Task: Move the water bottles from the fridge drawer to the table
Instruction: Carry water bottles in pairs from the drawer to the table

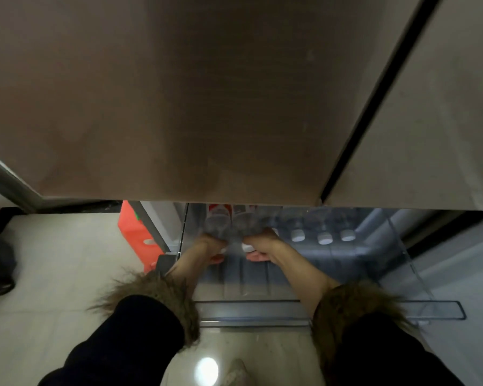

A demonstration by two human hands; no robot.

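Down in the open fridge drawer (402, 238), I can see both of my hands reaching in under the closed brown fridge doors (179, 93). My left hand (214, 247) has its fingers curled round the neck end of a red-labelled water bottle (218, 221) lying at the drawer's left side, and my right hand (260, 243) grips a second bottle (244, 222) just beside it, the two bottles touching. Three more bottles lie to the right, their white caps (324, 237) pointing toward me. Fur-trimmed dark sleeves (151, 296) cover my forearms. An orange box (131, 229) stands on the pale floor beside the fridge.
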